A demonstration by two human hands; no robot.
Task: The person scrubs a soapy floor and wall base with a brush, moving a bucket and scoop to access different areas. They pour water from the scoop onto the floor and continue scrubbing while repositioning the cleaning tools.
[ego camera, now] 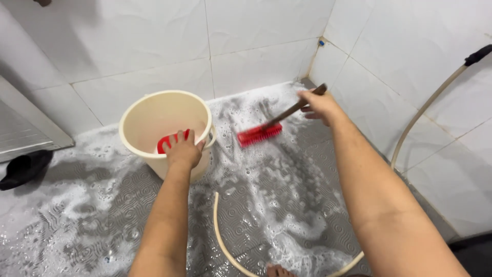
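Note:
A cream plastic bucket [154, 115] stands on the soapy grey patterned floor [266, 205]. My left hand [183, 150] grips the bucket's near rim, with a red scoop [165, 143] showing inside just past my fingers. My right hand [320, 105] holds the brown wooden handle of a red-bristled scrub brush [259, 134]. The brush head rests on the foamy floor to the right of the bucket.
White tiled walls [256, 31] close in the back and right side. A cream hose [220, 236] curves across the floor near my foot [279, 271] and runs up the right wall. A dark object [23, 168] lies at the left by a metal door frame.

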